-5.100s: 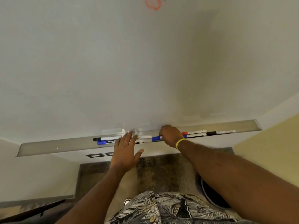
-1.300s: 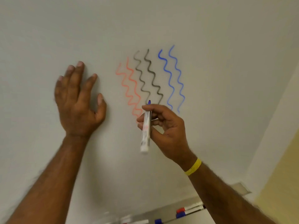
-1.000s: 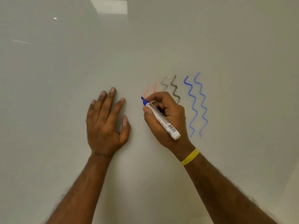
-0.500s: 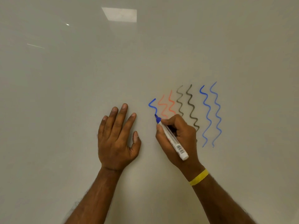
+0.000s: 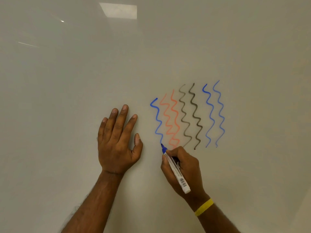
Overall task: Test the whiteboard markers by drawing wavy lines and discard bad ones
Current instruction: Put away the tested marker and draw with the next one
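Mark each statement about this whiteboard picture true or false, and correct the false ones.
1. The right hand holds a blue marker, tip on the whiteboard. True.
2. The left hand grips a second marker. False: it lies flat and open on the board, holding nothing.
3. The leftmost wavy line is blue. True.
4. The wristband on the right wrist is red. False: it is yellow.

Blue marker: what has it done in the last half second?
The right hand, gripping the blue marker, has drawn the blue wavy line downward, from a short hook to full length. The left hand stays flat on the whiteboard; the six older lines unchanged.
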`<state>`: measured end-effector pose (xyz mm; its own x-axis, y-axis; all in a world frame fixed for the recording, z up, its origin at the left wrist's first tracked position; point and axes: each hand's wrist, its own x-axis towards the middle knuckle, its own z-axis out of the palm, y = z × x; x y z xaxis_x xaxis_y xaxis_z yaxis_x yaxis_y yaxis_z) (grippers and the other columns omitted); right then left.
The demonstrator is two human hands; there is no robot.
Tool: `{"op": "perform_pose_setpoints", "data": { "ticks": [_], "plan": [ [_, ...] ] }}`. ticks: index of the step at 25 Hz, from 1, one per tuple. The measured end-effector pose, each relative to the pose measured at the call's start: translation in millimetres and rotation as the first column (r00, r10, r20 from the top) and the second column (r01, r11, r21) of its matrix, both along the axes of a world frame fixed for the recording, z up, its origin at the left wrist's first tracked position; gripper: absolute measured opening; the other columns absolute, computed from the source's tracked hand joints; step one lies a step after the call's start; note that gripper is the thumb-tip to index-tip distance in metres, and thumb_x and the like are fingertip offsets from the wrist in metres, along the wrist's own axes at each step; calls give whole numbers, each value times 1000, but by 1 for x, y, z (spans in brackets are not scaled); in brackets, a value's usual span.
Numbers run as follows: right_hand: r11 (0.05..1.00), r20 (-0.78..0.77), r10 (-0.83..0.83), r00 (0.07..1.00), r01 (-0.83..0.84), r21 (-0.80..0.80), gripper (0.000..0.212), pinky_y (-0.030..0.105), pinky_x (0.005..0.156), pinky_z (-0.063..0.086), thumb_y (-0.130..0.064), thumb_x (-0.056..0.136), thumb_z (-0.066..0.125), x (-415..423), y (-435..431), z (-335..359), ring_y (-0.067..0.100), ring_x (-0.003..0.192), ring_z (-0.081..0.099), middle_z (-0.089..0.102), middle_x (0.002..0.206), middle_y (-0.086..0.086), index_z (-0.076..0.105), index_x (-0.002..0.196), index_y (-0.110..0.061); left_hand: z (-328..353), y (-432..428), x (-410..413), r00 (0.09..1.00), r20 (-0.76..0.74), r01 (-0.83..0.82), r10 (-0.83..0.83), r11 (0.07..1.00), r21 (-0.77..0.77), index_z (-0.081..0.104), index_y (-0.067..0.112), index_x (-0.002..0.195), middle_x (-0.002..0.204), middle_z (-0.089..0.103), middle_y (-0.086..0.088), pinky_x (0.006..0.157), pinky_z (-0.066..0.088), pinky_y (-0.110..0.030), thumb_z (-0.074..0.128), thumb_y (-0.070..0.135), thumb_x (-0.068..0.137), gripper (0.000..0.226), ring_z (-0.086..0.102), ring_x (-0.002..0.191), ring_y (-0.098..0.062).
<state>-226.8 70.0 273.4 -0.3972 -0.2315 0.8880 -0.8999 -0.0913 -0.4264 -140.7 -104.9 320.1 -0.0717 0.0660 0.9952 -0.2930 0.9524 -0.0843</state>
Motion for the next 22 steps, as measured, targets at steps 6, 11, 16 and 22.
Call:
{"op": "perform_pose_setpoints", "data": {
  "ticks": [6, 11, 16, 22],
  "plan": [
    [999, 146, 1, 989, -7, 43, 11, 22, 48, 46, -32, 85, 65, 15, 5, -39, 8, 51, 55, 57, 63, -11, 54, 84, -31, -1, -1, 0, 1000, -6, 0, 0, 1000, 2, 58, 11, 133, 148, 45, -12, 117, 28, -47, 55, 24, 87, 47, 35, 143, -28],
    [987, -23, 109, 994, -111, -120, 14, 25, 57, 52, -16, 84, 72, 25, -14, 19, 8, 61, 61, 63, 74, -4, 64, 94, -18, -2, -1, 1, 1000, 8, -2, 2, 1000, 2, 57, 11, 135, 149, 43, -12, 118, 25, -45, 53, 26, 88, 49, 31, 145, -26],
    [975, -155, 103, 982, -131, -180, 17, 30, 61, 53, -4, 82, 72, 20, -39, 89, 15, 68, 62, 67, 83, 6, 67, 97, 0, -4, -3, 1, 1000, 20, -10, 10, 1000, -3, 53, 12, 138, 150, 41, -13, 119, 23, -46, 53, 28, 88, 52, 28, 146, -26],
    [987, -213, 100, 972, -124, -100, 17, 30, 63, 54, -7, 85, 71, 12, -42, 85, 14, 70, 63, 68, 86, 6, 68, 100, -1, -5, -4, 1, 1000, 21, -20, 20, 1000, -11, 53, 12, 138, 150, 41, -12, 118, 24, -46, 56, 28, 87, 53, 28, 147, -25]
  ]
}}
